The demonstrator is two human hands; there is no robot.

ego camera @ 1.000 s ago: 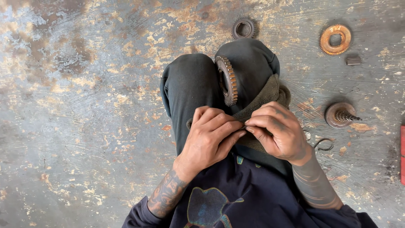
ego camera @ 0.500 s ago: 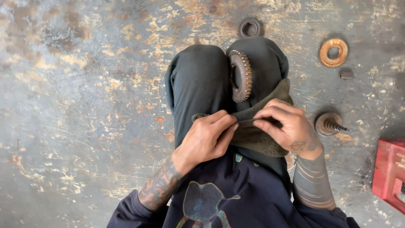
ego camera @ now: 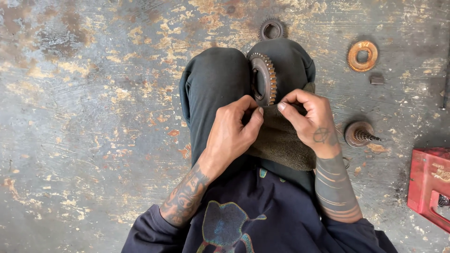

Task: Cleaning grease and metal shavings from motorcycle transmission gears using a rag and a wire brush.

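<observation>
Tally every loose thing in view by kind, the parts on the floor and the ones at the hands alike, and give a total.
Toothed gears: 2, one between the knees, one dark on the floor
Orange ring: 1
Shaft with flange: 1
Small dark block: 1
Cloth: 1, pinched by left hand and right hand
Red box: 1
Total: 7

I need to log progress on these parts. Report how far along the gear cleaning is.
Done: nothing shows as finished; the gear wedged upright between the knees looks rusty and grimy. In hand: the left hand and right hand both pinch a dark cloth just below the gear. Left: a ring gear, an orange-rusted washer and a splined shaft piece lie untouched on the floor.
</observation>
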